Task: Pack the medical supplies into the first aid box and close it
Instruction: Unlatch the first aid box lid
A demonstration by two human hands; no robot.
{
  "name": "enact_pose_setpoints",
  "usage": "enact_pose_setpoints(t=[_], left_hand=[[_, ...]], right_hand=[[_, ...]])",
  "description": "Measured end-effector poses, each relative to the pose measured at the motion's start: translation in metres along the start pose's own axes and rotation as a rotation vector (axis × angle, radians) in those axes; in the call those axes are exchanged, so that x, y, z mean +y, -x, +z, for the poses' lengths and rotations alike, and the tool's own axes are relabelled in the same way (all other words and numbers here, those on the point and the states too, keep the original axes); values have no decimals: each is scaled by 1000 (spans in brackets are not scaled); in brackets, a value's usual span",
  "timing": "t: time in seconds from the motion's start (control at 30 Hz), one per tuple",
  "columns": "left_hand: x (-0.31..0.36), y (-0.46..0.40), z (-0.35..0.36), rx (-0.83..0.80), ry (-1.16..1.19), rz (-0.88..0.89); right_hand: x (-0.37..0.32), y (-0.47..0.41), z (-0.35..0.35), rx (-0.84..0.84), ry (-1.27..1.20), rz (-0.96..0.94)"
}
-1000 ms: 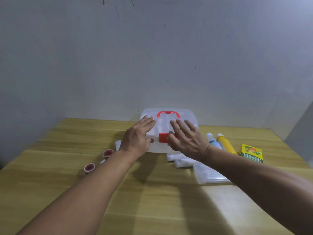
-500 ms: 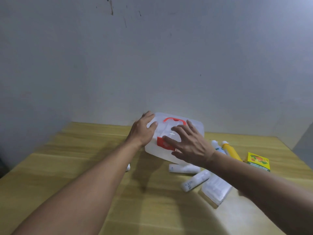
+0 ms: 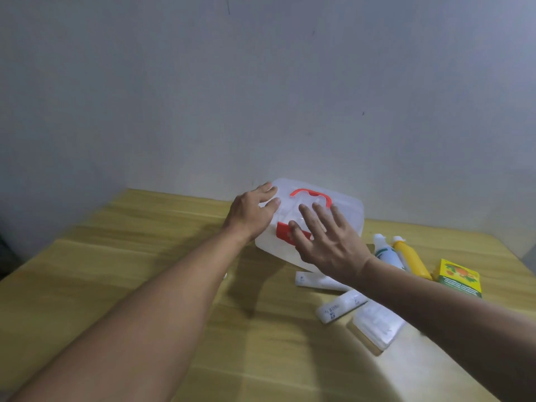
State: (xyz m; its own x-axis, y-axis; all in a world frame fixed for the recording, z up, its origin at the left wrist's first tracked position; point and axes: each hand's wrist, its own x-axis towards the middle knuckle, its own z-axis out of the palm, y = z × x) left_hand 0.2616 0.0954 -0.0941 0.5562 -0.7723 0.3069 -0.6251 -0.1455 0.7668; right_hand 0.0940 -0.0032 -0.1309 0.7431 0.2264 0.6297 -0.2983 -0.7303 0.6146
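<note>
Tilted further since half a second ago, the box [image 3: 342,216] now has its near edge lifted off the table [image 3: 121,256] and its lid facing you; a second back it sat flat.

Left to right:

- Your left hand [image 3: 251,214] clasps the box's left end, fingers curled over the far top corner, thumb lying on the lid. It grips the box.
- Box: translucent white, lid closed, red handle [image 3: 310,195] on top, red latch [image 3: 285,232] on the near face. It sits between your two hands, near the back wall [image 3: 261,97].
- Your right hand [image 3: 327,245] is spread flat, fingers apart, over the lid and latch. Thumb tip lies at the latch. Whether the palm presses the plastic cannot be told.
- Below that hand, on the table: two white tubes [image 3: 340,307], one partly hidden by your wrist, and a flat white packet [image 3: 377,323] under the forearm.
- Right of the box: a white bottle [image 3: 387,252] and a yellow bottle [image 3: 409,256] side by side, touching.
- Farthest right: a yellow-green carton [image 3: 458,278], just beside the yellow bottle.

All supplies lie outside the box.
</note>
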Motion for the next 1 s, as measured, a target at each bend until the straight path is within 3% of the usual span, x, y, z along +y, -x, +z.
enact_pose_setpoints(t=[0.37, 0.63, 1.0], left_hand=[[2, 0, -1, 9, -18, 17], [2, -1, -2, 5, -20, 12], [3, 2, -2, 3, -27, 13]], right_hand=[[-9, -11, 0, 83, 29, 28], [-9, -13, 5, 41, 122, -32], [-2, -6, 2, 54, -29, -27]])
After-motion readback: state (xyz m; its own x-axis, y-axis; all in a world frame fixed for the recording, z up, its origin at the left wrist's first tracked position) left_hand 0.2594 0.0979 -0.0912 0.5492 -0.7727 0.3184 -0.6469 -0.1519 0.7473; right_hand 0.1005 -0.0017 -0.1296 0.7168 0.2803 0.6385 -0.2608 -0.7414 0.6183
